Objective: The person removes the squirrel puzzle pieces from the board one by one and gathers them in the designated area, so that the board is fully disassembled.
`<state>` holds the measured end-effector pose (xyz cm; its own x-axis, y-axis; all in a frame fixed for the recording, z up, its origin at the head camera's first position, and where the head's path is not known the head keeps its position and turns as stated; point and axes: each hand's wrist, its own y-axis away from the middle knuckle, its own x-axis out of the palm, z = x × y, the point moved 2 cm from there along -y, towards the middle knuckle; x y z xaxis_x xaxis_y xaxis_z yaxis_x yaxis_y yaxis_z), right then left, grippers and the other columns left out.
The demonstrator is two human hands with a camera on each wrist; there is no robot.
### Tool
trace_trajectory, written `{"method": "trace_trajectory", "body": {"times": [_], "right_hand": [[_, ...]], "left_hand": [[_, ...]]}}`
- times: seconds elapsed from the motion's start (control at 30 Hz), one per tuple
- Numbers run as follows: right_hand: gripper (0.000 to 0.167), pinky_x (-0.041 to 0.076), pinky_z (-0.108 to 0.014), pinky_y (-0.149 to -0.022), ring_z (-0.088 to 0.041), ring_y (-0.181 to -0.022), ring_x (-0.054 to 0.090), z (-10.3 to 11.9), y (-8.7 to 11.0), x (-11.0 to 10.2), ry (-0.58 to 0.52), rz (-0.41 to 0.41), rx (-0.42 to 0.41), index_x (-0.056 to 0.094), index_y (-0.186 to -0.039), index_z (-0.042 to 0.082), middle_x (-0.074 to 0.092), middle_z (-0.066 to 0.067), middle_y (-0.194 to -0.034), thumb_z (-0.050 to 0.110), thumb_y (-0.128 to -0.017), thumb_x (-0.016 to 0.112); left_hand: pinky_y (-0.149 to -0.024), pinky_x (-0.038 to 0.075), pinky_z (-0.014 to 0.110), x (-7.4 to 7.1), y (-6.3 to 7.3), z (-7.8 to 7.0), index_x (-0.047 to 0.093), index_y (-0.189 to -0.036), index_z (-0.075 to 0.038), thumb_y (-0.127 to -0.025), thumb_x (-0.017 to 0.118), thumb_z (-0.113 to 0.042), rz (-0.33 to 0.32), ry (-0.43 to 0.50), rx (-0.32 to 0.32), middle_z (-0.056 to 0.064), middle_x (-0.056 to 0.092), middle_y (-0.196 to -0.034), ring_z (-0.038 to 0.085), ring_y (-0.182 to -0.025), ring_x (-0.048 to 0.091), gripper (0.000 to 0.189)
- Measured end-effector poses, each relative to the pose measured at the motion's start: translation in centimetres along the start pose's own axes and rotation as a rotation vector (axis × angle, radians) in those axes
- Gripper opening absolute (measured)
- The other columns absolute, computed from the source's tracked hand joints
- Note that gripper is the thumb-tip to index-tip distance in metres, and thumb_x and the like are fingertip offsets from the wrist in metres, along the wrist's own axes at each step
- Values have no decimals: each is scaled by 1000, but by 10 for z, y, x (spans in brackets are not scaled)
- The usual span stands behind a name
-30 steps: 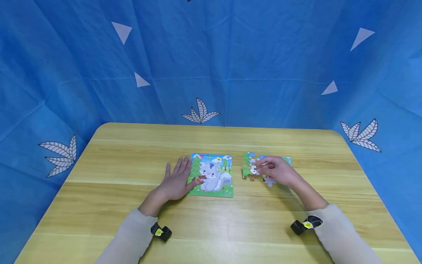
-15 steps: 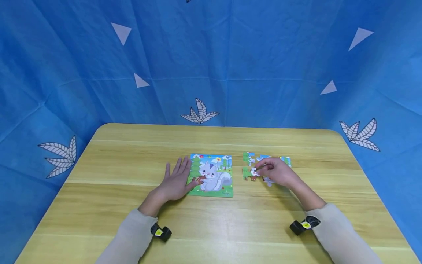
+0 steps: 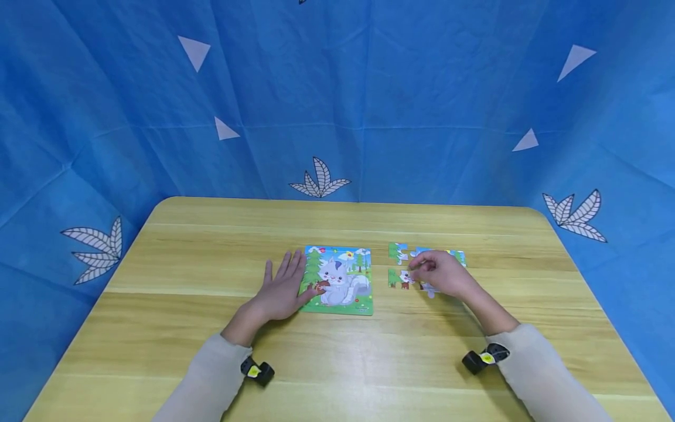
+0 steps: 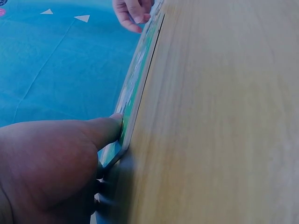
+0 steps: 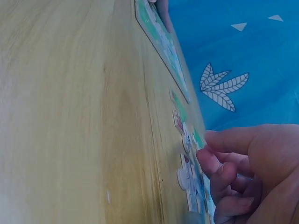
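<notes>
My left hand (image 3: 282, 290) lies flat with spread fingers on the left edge of a square squirrel picture board (image 3: 345, 281); its thumb (image 4: 105, 130) rests on the board's near-left corner in the left wrist view. To the right, my right hand (image 3: 440, 272) has its thumb and index finger together at a puzzle piece (image 3: 405, 276) showing part of the squirrel's face. That piece lies low on the table against a green tree piece (image 3: 394, 279). Its edge at the fingertips is partly hidden. The other fingers of this hand are curled in the right wrist view.
Another tree piece (image 3: 398, 252) lies just behind. Several more pieces, among them a grey one (image 3: 430, 291) and a green-blue one (image 3: 460, 257), are partly covered by the right hand. A wooden table (image 3: 337, 363) bears everything, with a blue patterned curtain (image 3: 432, 105) behind it.
The tree and face section under my right fingers was tilted up and now lies flat, slightly nearer to me. The right hand shifts only slightly; the left hand and board stay put.
</notes>
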<state>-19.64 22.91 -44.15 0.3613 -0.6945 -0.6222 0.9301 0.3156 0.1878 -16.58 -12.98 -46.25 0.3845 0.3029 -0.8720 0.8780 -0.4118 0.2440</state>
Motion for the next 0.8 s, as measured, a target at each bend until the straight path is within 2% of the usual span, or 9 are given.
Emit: {"method": "trace_trajectory", "body": {"times": [0.17, 0.37, 0.47, 0.63, 0.8], "right_hand": [[16, 43, -30, -55, -18, -59, 52, 10, -2, 6, -13, -8, -50, 71, -111, 2, 66, -9, -81, 11, -98, 67], [18, 39, -28, -53, -11, -54, 45, 25, -10, 22, -56, 19, -113, 71, -112, 1, 65, -9, -80, 11, -97, 69], [16, 41, -28, -55, -12, -58, 49, 32, -14, 33, -62, 33, -134, 72, -110, 2, 65, -6, -82, 11, -96, 70], [13, 48, -29, -66, -17, -72, 59, 43, -17, 52, -70, 45, -173, 74, -105, 6, 67, 0, -85, 10, -93, 74], [17, 44, -27, -64, -15, -70, 54, 50, -18, 69, -57, 84, -202, 73, -105, 7, 63, 1, -82, 13, -90, 79]], "left_hand": [[-117, -11, 66, 0, 1, -1, 8, -161, 3, -106, 48, -44, -18, 16, -2, 20, 0, -169, 39, -155, -6, 83], [-118, -12, 65, 2, 0, 0, 8, -161, 2, -106, 49, -46, -28, 18, 1, 19, -1, -169, 37, -155, -7, 84], [-117, -13, 64, 6, -2, 3, 7, -162, 0, -106, 47, -48, -35, 17, 3, 17, -1, -169, 35, -156, -8, 84], [-117, -13, 64, 7, -2, 4, 6, -162, 1, -106, 46, -47, -38, 19, 8, 18, 0, -169, 36, -156, -8, 84], [-117, -12, 66, 3, 1, 1, 9, -161, 5, -107, 48, -44, -37, 24, 19, 22, 2, -169, 39, -155, -5, 82]]}}
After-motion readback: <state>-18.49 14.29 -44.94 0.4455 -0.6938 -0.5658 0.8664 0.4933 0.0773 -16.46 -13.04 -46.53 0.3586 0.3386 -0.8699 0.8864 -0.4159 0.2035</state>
